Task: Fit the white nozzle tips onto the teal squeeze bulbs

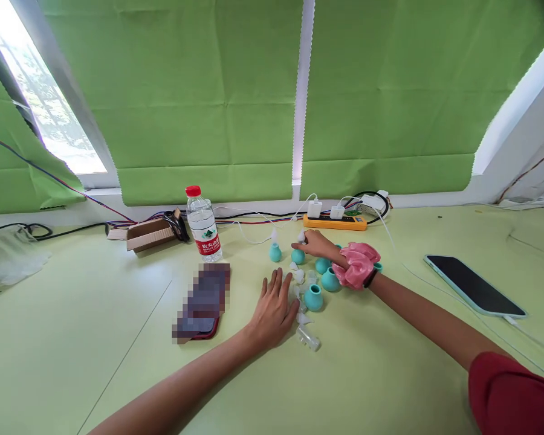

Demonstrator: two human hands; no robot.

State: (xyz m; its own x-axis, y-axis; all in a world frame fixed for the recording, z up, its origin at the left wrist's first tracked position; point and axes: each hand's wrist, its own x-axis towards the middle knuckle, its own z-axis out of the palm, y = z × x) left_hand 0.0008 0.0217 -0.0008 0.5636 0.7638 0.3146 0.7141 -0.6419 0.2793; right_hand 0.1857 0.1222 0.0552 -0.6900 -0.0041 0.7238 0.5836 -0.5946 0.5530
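My left hand (274, 308) lies flat on the table, fingers stretched out, beside a small heap of white nozzle tips (298, 276). My right hand (320, 244) pinches a small white nozzle (301, 237) at the top of a teal squeeze bulb (298, 257). Whether the nozzle is seated in the bulb I cannot tell. Left of it stands another teal bulb (275, 252) with a white nozzle upright in it. Several more bulbs, among them an open-necked one (314, 299), stand under and near my right wrist. A clear plastic tube (308, 338) lies nearest to me.
A water bottle (204, 226) with a red cap and a dark phone (204, 302) are at the left. Behind them lies an open cardboard box (150, 234). An orange power strip (335, 223) with chargers sits by the wall. At right, a phone (474, 285) trails a white cable.
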